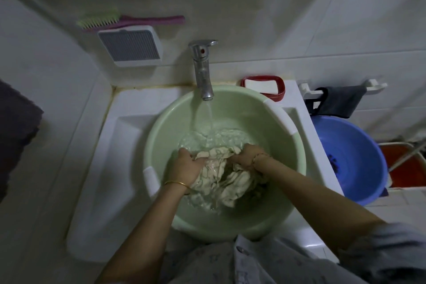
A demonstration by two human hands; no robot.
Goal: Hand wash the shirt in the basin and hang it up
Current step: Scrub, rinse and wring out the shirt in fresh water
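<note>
Both-handed: left hand and right hand each grip the bunched cream shirt in the green basin, tap water falling just beyond the knuckles.

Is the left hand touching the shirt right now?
Touching. The head view shows the left hand gripping a fold of the wet shirt.

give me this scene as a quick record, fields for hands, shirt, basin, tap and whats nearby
left hand: grips the shirt
right hand: grips the shirt
shirt: pale, bunched, wet, in the green basin
green basin: sits in the white sink, partly filled
tap: running into the green basin
nearby: red soap dish behind it; blue basin to the right; brush up on the wall
</note>
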